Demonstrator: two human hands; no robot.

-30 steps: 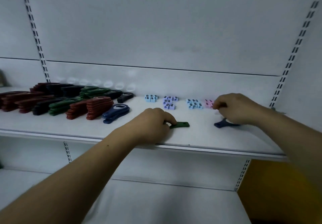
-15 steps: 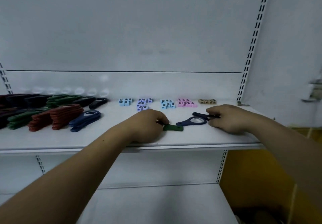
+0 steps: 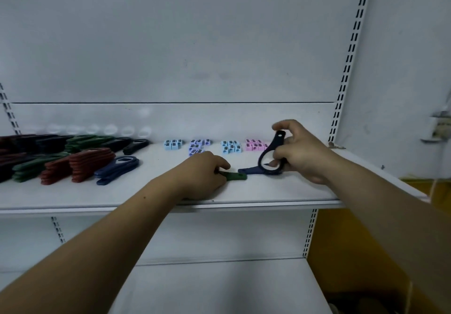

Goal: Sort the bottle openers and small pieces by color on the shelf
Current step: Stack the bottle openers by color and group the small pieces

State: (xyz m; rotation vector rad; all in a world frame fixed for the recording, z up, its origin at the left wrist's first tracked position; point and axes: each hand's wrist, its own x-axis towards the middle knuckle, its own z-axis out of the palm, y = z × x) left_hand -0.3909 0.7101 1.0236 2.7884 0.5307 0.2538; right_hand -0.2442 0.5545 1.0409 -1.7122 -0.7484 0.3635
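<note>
My left hand grips one end of a green bottle opener that lies flat on the white shelf. My right hand holds a dark bottle opener lifted and tilted upright above the shelf. A navy blue opener lies under it, its handle pointing left toward the green one. Small cube pieces sit in groups along the back: light blue, lilac, light blue and pink.
Stacks of openers fill the shelf's left part: red, green, navy and black. A slotted upright bounds the shelf at the right. A lower shelf lies beneath.
My right hand has raised the dark opener from the shelf and tipped it upright. The navy opener stays on the shelf. My left hand keeps its hold on the green opener.
</note>
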